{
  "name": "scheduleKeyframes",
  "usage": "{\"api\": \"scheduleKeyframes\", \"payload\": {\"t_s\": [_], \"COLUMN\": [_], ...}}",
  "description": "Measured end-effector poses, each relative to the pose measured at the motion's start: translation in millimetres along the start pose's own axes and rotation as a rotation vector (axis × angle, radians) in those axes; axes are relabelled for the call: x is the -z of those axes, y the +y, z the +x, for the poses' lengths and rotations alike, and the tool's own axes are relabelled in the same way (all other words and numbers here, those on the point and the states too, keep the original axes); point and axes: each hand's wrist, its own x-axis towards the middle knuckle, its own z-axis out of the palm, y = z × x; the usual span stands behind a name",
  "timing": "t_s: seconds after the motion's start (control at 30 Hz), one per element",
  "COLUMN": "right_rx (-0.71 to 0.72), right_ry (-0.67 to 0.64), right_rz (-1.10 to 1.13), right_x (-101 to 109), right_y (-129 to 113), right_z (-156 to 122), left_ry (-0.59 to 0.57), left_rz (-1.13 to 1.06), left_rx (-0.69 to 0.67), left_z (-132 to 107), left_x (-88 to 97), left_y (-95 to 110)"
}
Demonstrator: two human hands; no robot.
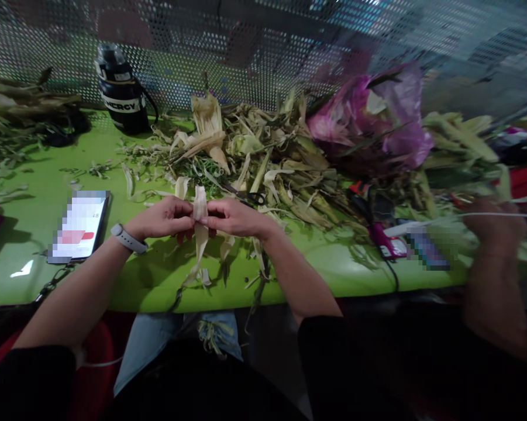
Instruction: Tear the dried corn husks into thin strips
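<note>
Over the near edge of the green table (135,286), my two hands meet at a pale strip of corn husk (200,202). My left hand (166,216), below a light wristband (128,238), pinches the strip from the left. From the other side, my right hand (232,217) presses thumb and fingers on the same strip. Its lower end hangs down toward the table edge. Just beyond my right hand lie scissors (257,199), their black handle loops showing among the husks. A heap of dried corn husks (298,187) spreads behind them.
A smartphone (81,225) lies left of my left arm. A black bottle (121,96) stands at the back against a perforated metal panel (263,52). Pink plastic bags (377,123) rest on the husks. At right, a co-worker's hand (495,222) is near another phone (427,248).
</note>
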Motion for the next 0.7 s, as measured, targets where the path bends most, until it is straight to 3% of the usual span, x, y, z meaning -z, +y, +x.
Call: {"api": "scheduleKeyframes", "payload": {"t_s": [0.2,0.43,0.6,0.7], "right_rx": [0.028,-0.019,-0.087,-0.045], "right_ry": [0.052,0.013,0.017,-0.012], "right_rz": [-0.178,-0.183,-0.030,0.108], "right_x": [-5,-5,-4,2], "right_y": [-4,-5,-7,-13], "right_z": [1,2,3,-10], "left_ry": [0.050,0.192,0.237,0.354], "left_rz": [0.175,0.660,0.838,0.889], "left_rx": [-0.058,-0.253,-0.105,0.055], "left_z": [1,1,2,0], "left_x": [-2.0,-13.1,-11.4,2.5], "left_y": [-2,0,4,3]}}
